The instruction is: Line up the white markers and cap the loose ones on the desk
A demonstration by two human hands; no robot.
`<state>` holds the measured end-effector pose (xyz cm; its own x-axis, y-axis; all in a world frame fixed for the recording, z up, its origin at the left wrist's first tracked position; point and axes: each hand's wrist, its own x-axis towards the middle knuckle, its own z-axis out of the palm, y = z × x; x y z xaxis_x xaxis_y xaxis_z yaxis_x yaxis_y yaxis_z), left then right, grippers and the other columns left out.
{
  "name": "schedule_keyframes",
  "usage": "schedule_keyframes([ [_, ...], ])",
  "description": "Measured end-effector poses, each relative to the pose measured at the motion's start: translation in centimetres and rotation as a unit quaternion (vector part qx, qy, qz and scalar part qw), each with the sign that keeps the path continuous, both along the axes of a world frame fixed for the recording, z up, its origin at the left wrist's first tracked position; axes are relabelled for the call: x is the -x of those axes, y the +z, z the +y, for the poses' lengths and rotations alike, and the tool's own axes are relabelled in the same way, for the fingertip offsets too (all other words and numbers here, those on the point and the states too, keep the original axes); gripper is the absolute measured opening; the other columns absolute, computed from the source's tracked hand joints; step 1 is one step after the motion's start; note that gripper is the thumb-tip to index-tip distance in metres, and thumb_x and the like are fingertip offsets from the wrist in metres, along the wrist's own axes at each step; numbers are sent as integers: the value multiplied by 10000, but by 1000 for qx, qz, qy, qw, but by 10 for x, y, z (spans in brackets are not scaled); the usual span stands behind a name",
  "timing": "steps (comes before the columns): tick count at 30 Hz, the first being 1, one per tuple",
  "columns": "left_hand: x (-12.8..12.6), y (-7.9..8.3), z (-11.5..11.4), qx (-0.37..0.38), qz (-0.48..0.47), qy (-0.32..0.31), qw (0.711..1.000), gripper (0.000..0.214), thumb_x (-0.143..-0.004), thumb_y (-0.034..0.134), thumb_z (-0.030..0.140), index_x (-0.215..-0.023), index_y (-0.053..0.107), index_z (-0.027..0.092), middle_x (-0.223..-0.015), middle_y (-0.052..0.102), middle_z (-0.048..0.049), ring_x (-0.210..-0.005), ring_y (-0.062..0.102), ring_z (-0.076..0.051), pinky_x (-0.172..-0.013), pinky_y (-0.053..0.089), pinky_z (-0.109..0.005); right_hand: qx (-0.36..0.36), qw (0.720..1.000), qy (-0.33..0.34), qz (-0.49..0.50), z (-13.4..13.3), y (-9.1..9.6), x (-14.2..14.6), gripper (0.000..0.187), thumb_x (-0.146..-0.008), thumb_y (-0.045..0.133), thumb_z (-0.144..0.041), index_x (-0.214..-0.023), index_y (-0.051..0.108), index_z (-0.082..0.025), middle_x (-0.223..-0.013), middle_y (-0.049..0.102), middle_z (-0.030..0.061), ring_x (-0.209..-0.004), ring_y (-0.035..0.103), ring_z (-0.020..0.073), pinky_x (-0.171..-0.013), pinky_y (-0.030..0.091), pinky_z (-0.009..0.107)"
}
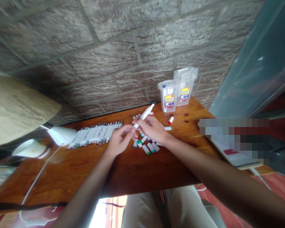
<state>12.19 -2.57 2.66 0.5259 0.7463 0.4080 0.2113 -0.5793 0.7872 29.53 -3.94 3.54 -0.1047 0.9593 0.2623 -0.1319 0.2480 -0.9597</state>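
Observation:
A white marker (146, 112) is held slantwise above the table, its dark tip bare and pointing up and away to the right. My right hand (154, 127) grips the barrel between thumb and fingers. At the lower end of the same marker, the fingers of my left hand (120, 139) are closed; whether they hold a cap there is hidden. Beneath and around my hands lie several loose marker caps (146, 149) with green, teal and purple ends. A tight row of white markers (95, 134) lies side by side to the left of my left hand.
Two clear plastic marker cases (169, 98) stand against the brick wall. A red-ended cap (171, 120) lies before them. At left are a white lamp (61, 135), a paper cup (32, 148) and a cable (41, 172). A partly blurred-out book-like item (237, 155) sits at the right edge.

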Motion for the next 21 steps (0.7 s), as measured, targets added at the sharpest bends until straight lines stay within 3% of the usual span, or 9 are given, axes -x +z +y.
schedule_keyframes([
  [4,-2,2,-1,73,-41,-39,996,194,-932,588,327,-907,648,145,-682,689,-17,-587,645,-123,-576,533,-224,3,1000,1,8,1,-3,1,144,-837,554,-284,-788,621,-166,-581,533,-50,-547,513,90,-545,383,209],
  [7,-2,5,-2,90,-39,-45,994,183,-926,599,315,-887,643,142,-671,690,-18,-574,637,-118,-572,526,-221,-10,1000,-3,12,1,-6,3,235,-842,617,-393,-768,589,-172,-623,575,-33,-568,534,97,-542,387,208],
  [13,-1,5,-3,70,-14,-46,996,174,-902,636,299,-816,628,148,-696,692,-19,-607,641,-114,-610,529,-218,2,1000,-5,9,-4,-2,3,418,-866,560,-579,-792,611,-171,-575,553,-40,-523,519,101,-527,390,223],
  [21,-3,7,-3,34,24,-30,999,246,-895,632,345,-740,620,153,-651,685,-19,-584,634,-122,-587,510,-216,-16,999,-34,-39,-3,-5,2,467,-883,527,-606,-810,647,-161,-647,601,-10,-595,559,113,-574,420,230],
])
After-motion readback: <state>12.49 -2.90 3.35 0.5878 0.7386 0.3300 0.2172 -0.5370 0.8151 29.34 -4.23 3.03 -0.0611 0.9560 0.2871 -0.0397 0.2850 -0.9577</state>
